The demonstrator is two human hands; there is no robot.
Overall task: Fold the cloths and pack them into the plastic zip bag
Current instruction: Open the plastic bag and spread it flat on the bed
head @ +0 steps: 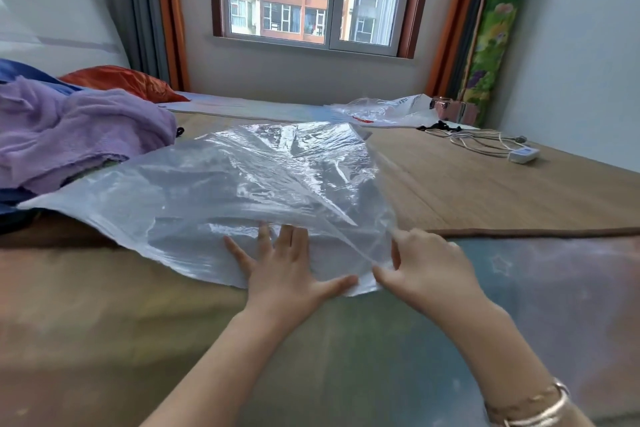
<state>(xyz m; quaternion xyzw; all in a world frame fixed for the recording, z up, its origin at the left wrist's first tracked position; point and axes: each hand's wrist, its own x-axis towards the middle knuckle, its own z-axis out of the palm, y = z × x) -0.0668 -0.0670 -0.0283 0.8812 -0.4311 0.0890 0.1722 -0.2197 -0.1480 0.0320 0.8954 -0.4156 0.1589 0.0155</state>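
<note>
A large clear plastic zip bag (pixel 214 184) lies spread across the bed in front of me. My left hand (pixel 284 267) lies flat on its near corner with fingers spread, pressing it down. My right hand (pixel 426 264) pinches the bag's upper layer at the near right edge and lifts it, so the film is pulled taut upward. A pile of purple cloth (pixel 76 128) sits unfolded at the left, its edge beside the bag. Blue cloth (pixel 14 71) shows behind and under the purple pile.
An orange-red pillow (pixel 131 82) lies at the back left. A second clear plastic bag (pixel 384 111) sits at the far side. A white cable with a power strip (pixel 498 146) lies at the right on the woven mat (pixel 485 191). The window wall closes the far side.
</note>
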